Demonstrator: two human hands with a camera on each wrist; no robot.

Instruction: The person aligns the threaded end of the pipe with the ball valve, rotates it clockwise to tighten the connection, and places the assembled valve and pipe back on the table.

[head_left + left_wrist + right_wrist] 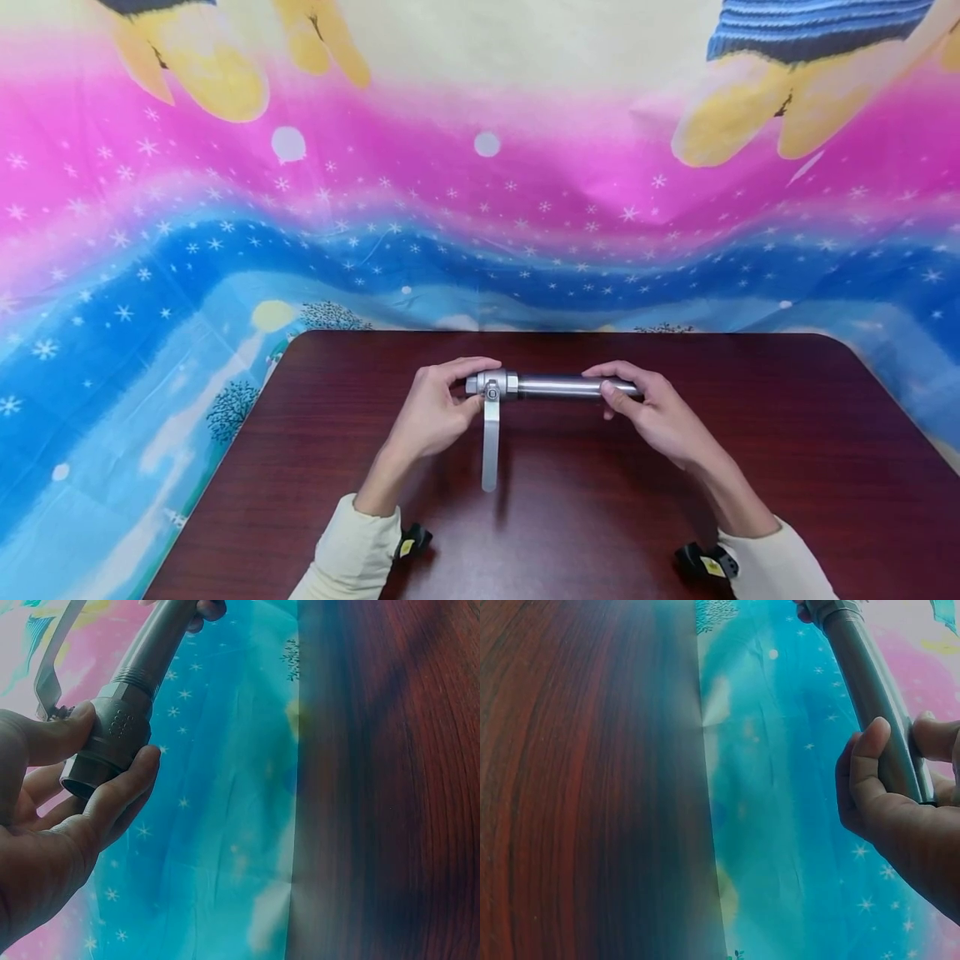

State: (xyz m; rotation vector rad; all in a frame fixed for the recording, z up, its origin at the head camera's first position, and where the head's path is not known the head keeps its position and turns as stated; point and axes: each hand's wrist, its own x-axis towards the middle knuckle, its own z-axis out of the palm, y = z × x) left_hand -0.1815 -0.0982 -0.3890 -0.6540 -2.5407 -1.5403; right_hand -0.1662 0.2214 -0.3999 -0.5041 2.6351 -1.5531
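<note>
A silver ball valve [492, 383] with a long flat lever handle [491, 446] is joined to a straight metal pipe [555, 386]. My left hand [435, 410] grips the valve body, thumb on the near side and fingers round the far side. In the left wrist view, the valve's open end [84, 776] faces my palm, and threads [133, 677] show where the pipe meets it. My right hand [663, 417] holds the pipe near its other end between thumb and fingers. The pipe lies level across the head view, raised above the table, and the lever points towards me.
Below the hands is a dark red-brown wooden table [570, 533] with rounded far corners. A printed cloth [480, 200] in pink and blue with snowflakes hangs behind it and round its left side. Black wrist devices [707, 562] sit by both cream sleeves.
</note>
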